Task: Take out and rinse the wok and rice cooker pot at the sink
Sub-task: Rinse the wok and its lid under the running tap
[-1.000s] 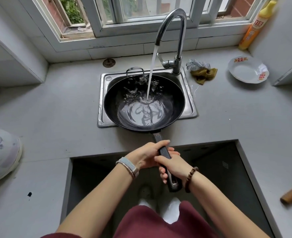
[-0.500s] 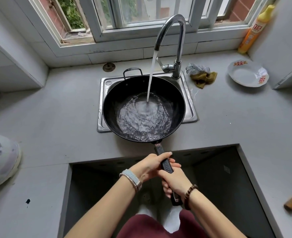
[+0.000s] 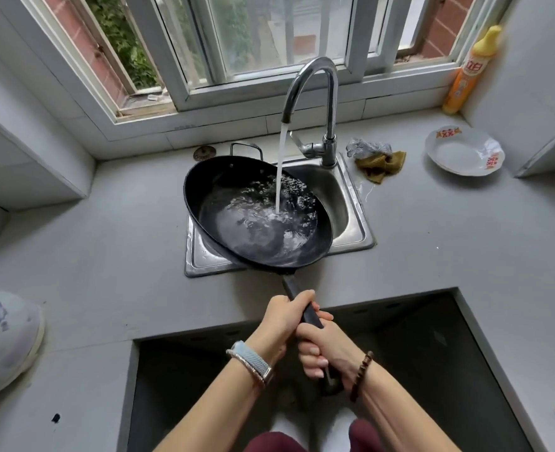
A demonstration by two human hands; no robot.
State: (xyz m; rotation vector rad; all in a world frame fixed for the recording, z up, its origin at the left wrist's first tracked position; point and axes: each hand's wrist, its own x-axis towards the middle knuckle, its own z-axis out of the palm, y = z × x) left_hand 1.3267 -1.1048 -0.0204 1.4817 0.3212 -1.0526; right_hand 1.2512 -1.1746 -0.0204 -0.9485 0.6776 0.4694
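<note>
Wok (image 3: 256,220), gripped by its handle (image 3: 292,286): the left hand (image 3: 281,324) is clenched round it nearer the pan, the right hand (image 3: 326,353) round its end. The wok hangs tilted over the sink (image 3: 354,203), left rim raised. The tap (image 3: 330,93) behind the sink pours water into it. Rags (image 3: 375,158) and a plate (image 3: 458,158) lie right of the sink.
</note>
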